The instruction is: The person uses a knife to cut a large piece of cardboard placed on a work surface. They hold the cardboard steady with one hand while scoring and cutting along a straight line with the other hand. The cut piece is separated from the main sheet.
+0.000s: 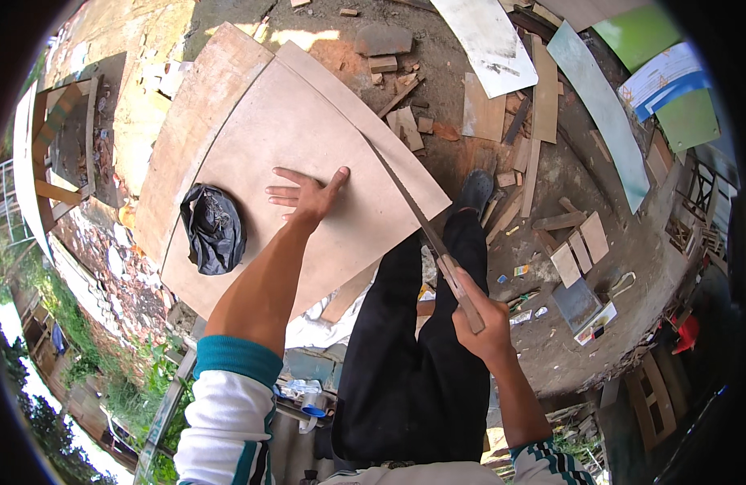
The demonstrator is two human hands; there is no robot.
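Note:
A large pale brown wooden board lies flat in front of me, with a long slit running from its far edge toward the right. My left hand rests on the board, palm down, fingers and thumb spread. In my right hand is the wooden handle of a handsaw, its fingers wrapped round it. The saw's dark blade slants away to the left, and its far end meets the slit in the board. Left of my left hand, a crumpled black plastic bag sits open on the board.
Another wooden board lies along the left side. On the ground to the right are wood offcuts, a white sheet and a long pale strip. My foot is just beyond the board's right edge. Rubble covers the ground at left.

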